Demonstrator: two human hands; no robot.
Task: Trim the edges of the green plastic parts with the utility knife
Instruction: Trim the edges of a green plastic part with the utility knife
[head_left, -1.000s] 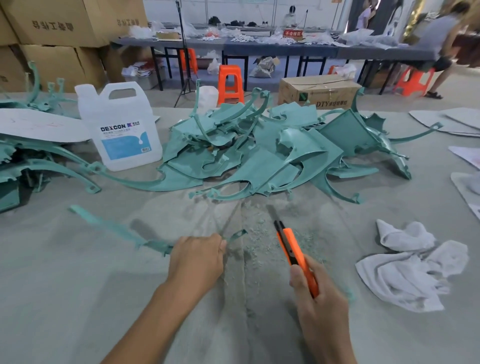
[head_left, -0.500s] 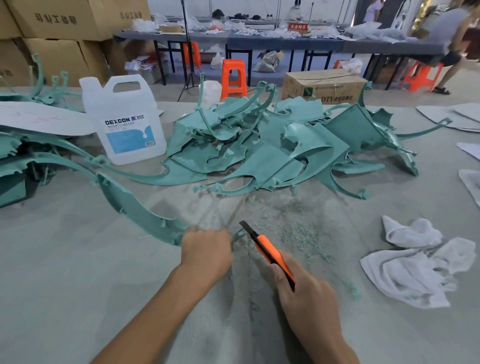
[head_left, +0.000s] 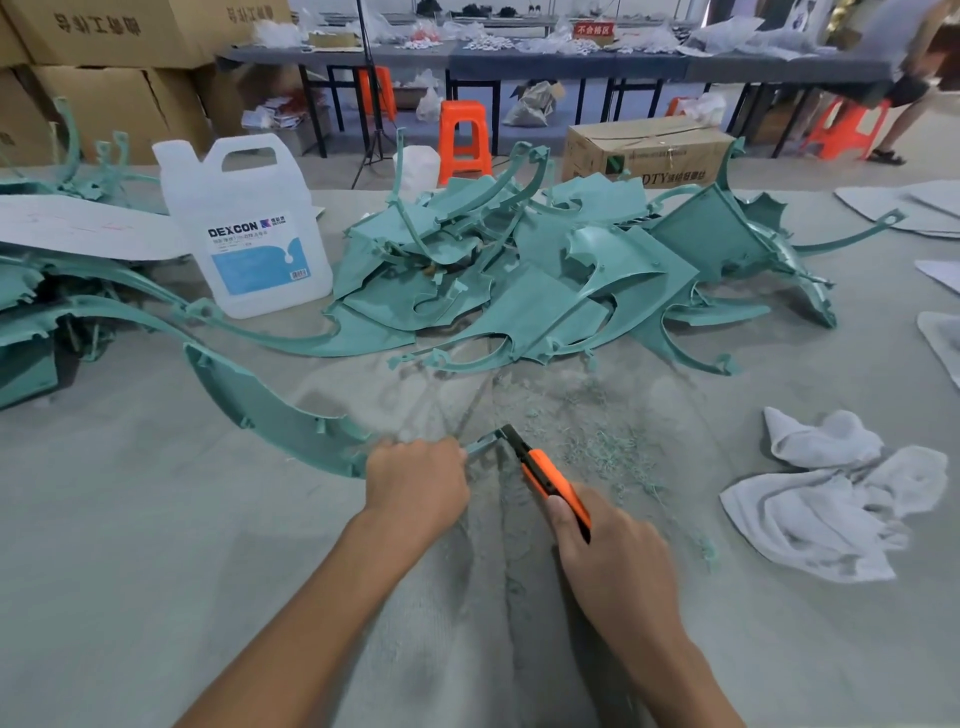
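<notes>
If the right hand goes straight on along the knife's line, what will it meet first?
Probably the thin end of the green part that the left hand grips: the utility knife in the right hand points at it. Contact is unclear.

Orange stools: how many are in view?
3 stools: one centre, beyond the pile; one under the far table; one right, by a person. A fourth may hide behind the box.
</notes>
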